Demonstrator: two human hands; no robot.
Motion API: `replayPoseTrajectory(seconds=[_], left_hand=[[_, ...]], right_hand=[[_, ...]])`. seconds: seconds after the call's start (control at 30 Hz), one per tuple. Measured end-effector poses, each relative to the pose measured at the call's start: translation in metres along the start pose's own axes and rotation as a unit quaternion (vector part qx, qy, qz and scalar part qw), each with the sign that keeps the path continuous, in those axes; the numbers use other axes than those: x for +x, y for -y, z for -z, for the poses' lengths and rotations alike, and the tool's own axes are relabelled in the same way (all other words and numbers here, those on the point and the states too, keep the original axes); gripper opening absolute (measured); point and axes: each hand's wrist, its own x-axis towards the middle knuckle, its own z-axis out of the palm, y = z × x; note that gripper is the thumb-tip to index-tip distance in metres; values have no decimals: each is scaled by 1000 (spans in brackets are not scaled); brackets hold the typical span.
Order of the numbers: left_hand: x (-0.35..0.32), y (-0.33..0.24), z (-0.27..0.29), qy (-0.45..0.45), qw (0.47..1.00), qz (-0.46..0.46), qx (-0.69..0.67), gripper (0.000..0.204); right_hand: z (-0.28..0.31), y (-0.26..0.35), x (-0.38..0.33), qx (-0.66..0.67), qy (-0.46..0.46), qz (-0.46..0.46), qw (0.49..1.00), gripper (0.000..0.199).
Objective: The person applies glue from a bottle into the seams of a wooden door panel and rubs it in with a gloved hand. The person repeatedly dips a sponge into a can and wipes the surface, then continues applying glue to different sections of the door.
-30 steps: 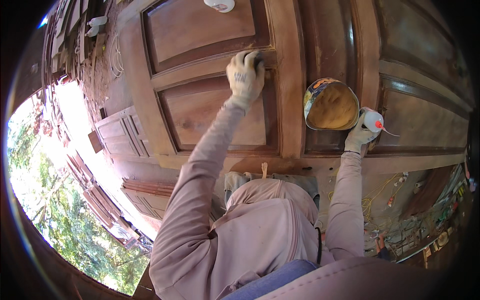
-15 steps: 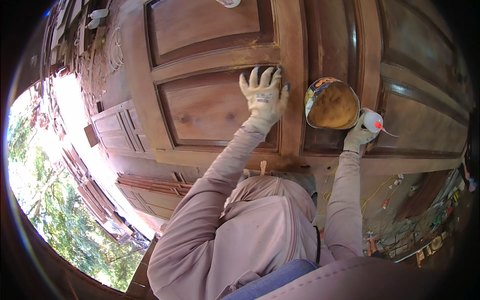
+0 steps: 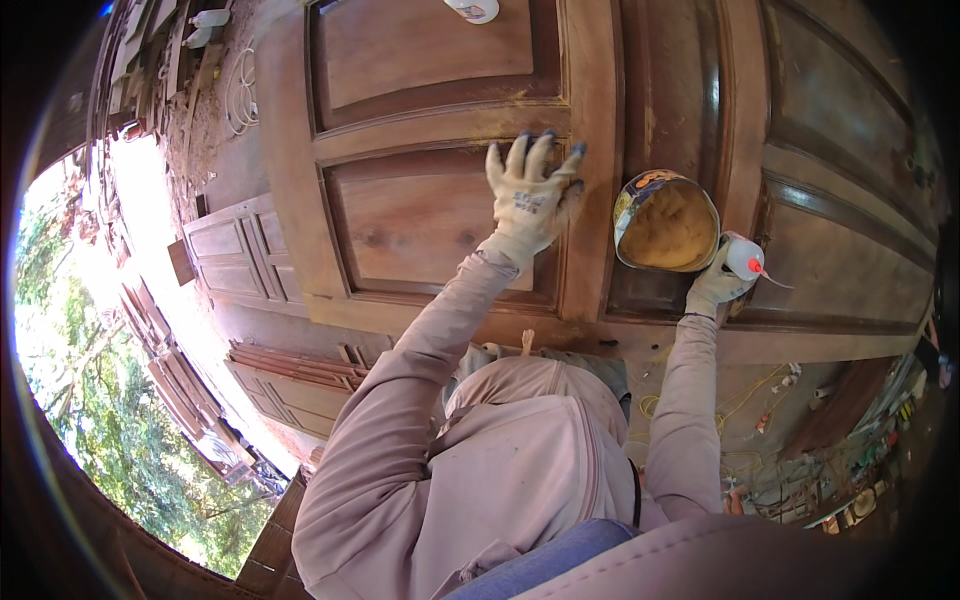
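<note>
Fingers (image 3: 517,158) of the left hand (image 3: 528,208), in cream glove with dark blue tips, are spread and released over the brown panelled wooden door (image 3: 410,235); its elbow is bent. The right hand (image 3: 710,288), arm extended, grasps 1 white plastic bottle (image 3: 741,250) with red nozzle (image 3: 756,266), just beside the round bucket (image 3: 627,212) holding tan material (image 3: 668,230).
</note>
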Motion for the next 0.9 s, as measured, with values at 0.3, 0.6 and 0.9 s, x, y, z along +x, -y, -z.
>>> replayPoseTrajectory(seconds=[0.3, 0.6, 0.9], left_hand=[[-8, -21, -12, 17, 996, 72, 52, 64], [0, -10, -9, -31, 996, 81, -18, 51], [5, -9, 2, -53, 987, 131, -77, 40]], right_hand=[[7, -4, 4, -55, 41, 55, 996, 45], [-1, -2, 1, -33, -9, 31, 999, 44], [0, -2, 3, 6, 25, 13, 1000, 45]])
